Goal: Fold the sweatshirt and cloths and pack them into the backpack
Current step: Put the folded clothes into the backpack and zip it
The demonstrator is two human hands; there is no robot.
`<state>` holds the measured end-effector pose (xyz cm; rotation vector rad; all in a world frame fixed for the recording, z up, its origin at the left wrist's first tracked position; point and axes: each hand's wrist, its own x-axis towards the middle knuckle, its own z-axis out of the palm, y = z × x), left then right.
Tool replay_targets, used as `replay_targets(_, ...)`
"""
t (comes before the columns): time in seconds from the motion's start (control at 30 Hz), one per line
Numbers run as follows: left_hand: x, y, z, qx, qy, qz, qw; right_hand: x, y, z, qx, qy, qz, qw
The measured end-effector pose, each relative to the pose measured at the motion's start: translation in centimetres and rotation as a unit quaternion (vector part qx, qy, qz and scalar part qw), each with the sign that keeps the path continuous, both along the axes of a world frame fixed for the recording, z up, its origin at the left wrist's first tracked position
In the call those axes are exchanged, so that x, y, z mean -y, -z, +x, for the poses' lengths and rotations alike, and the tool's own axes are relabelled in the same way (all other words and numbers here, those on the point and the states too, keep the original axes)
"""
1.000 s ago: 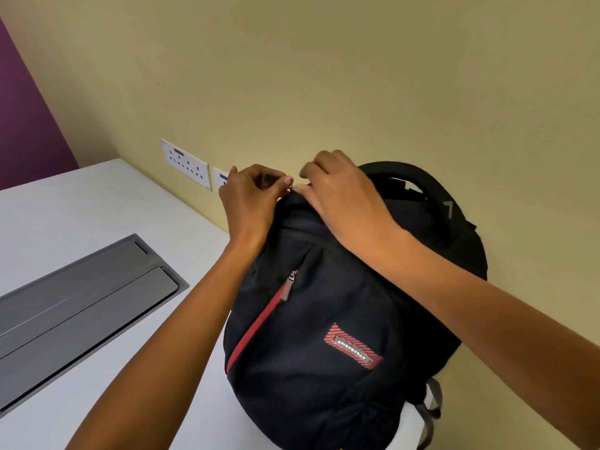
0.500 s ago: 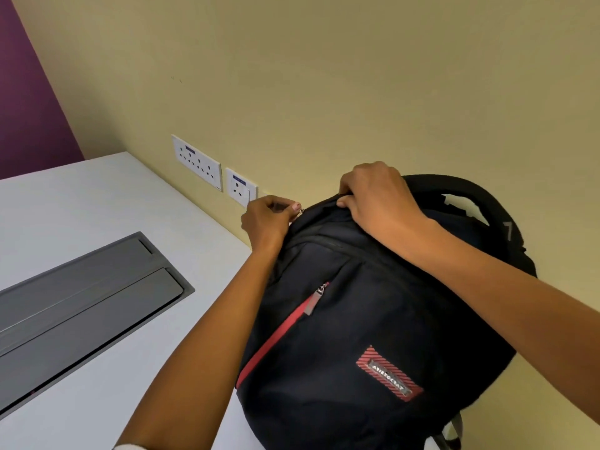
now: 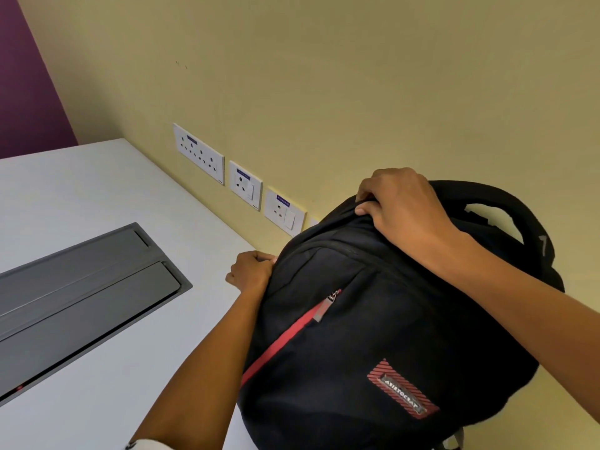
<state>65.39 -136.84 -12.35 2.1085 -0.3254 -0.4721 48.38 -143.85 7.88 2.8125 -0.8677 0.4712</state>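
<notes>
One head-worn wide-angle camera, looked forward and down from the person's own standpoint, sat close above the black fabric backpack [image 3: 357, 352], faced the pale yellow wall [image 3: 357, 76] beyond the white tabletop [image 3: 81, 196], frame tilted, wall filled the upper half

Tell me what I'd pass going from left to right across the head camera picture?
First the grey panel → big socket plate → left hand → backpack. The right hand grips the backpack's top, so it gets no place of its own.
</notes>
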Motion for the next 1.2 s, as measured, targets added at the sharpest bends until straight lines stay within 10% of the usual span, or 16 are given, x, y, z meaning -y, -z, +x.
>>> replay_targets(0.17, -0.9, -0.1, 0.1, 0.006, 0.066, -0.001, 0.998, -0.2, 0.1, -0.2, 0.017, -0.018, -0.01, 1.0)
replay_targets(0.37, -5.2, -3.9, -5.2, 0.197, 0.153, -0.334, 0.909, -0.6, 1.3, -0.6, 0.046, -0.049, -0.077, 0.995)
replay_targets(0.5, -5.0, -4.9, -7.1, 0.327, 0.195, -0.29, 0.878, -1.7, 1.8, -1.3, 0.064, -0.075, -0.115, 0.989)
replay_targets(0.93, -2.1, -6.4, -8.4, 0.275, 0.057, -0.263, 0.923, -6.2, 12.0, -11.4, -0.04, -0.124, -0.221, 0.966)
replay_targets(1.2, -6.7, -0.4, -16.5, 0.379, 0.278, -0.127, 0.874, -4.9, 11.1, -13.8, -0.078, 0.076, -0.296, 0.949)
